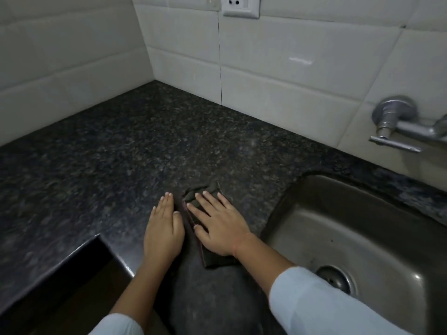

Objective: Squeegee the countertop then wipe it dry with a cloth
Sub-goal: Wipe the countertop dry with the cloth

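Note:
A dark cloth [212, 258] lies flat on the black speckled granite countertop [121, 160], just left of the sink. My right hand [219, 226] presses down on the cloth with fingers straight and spread. My left hand [164, 228] lies flat on the bare counter right beside the cloth's left edge, fingers together and straight. No squeegee is in view.
A steel sink [358, 240] with a round drain [336, 278] is set into the counter at the right. A metal tap [401, 124] juts from the tiled wall above it. A wall socket [240, 6] sits at the top. The counter's front edge steps back at the lower left [96, 240].

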